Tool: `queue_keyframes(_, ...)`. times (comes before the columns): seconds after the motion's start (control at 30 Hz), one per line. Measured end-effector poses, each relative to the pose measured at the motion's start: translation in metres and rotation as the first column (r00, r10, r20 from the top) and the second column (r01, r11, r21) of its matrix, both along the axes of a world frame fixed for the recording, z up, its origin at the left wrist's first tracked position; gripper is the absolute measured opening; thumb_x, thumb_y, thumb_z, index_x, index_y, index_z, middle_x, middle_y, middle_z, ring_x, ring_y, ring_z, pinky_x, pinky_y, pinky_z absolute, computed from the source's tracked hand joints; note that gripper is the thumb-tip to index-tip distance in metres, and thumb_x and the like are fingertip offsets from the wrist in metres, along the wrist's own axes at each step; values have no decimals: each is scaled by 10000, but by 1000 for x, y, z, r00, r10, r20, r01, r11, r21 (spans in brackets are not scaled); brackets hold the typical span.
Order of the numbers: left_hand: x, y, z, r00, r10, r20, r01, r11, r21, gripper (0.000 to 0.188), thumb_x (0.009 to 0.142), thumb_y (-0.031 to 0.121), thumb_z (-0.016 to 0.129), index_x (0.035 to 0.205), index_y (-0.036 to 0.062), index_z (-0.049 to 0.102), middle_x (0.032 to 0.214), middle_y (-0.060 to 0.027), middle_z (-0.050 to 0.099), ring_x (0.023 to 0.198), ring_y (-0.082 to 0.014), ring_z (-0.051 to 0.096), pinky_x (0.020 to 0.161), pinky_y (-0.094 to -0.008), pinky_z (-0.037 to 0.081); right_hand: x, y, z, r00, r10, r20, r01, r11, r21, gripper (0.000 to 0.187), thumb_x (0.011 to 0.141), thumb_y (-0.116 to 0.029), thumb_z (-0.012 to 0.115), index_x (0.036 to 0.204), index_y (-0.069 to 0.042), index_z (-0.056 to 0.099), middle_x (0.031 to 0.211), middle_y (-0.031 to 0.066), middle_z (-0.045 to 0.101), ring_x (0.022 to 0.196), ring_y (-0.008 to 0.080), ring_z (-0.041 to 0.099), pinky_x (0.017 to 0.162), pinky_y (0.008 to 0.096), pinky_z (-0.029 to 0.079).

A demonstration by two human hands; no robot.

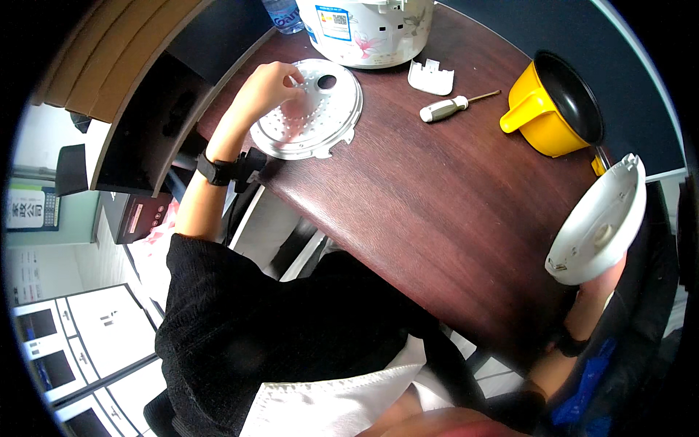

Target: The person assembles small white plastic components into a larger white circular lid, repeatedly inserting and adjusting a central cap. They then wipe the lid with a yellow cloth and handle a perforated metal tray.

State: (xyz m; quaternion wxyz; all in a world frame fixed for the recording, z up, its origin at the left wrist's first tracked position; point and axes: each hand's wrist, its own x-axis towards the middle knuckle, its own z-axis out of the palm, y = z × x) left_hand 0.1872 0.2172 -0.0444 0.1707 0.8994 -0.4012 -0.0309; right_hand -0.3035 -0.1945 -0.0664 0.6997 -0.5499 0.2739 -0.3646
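At the upper left, my left hand (pixel 271 91) is over a round silver metal plate (pixel 331 120) with many small bumps or holes and one larger dark hole. Its fingers are curled, with a gap between thumb and index finger, and I see nothing held there. Whether the fingertips touch the plate is hard to tell. On the far right, my right hand (pixel 610 280) holds a white oval plastic lid (pixel 582 233) from below, tilted on edge with its hollow side showing. Most of that hand's fingers are hidden behind the lid.
A white rice cooker body (pixel 368 40) with a flower print stands at the back, beside a water bottle (pixel 284 16). A small white plastic piece (pixel 431 79) and a screwdriver (pixel 444 108) lie before it. A yellow pot (pixel 539 109) with black inside is at right, near a dark partition (pixel 510 29).
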Motion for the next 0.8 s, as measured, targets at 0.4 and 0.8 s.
queue_keyframes(0.4,1,-11,-3,992,-54,-117,53,999,-10,87,801,57,655,841,-19,655,632,-70,628,499,-112,587,421,-240,447,40,64,53,828,-2,-561,-219,920,-326,119,920,-130,586,844,-40,569,560,-50,439,435,32,356,413,185,246)
queue_keyframes(0.8,-114,-116,33,784,-579,-224,575,813,-92,91,826,27,623,913,15,601,708,-42,614,572,-102,572,507,-225,461,42,62,54,830,-106,-548,-198,862,-467,172,868,-209,680,847,-51,615,584,-56,476,482,22,413,438,186,306)
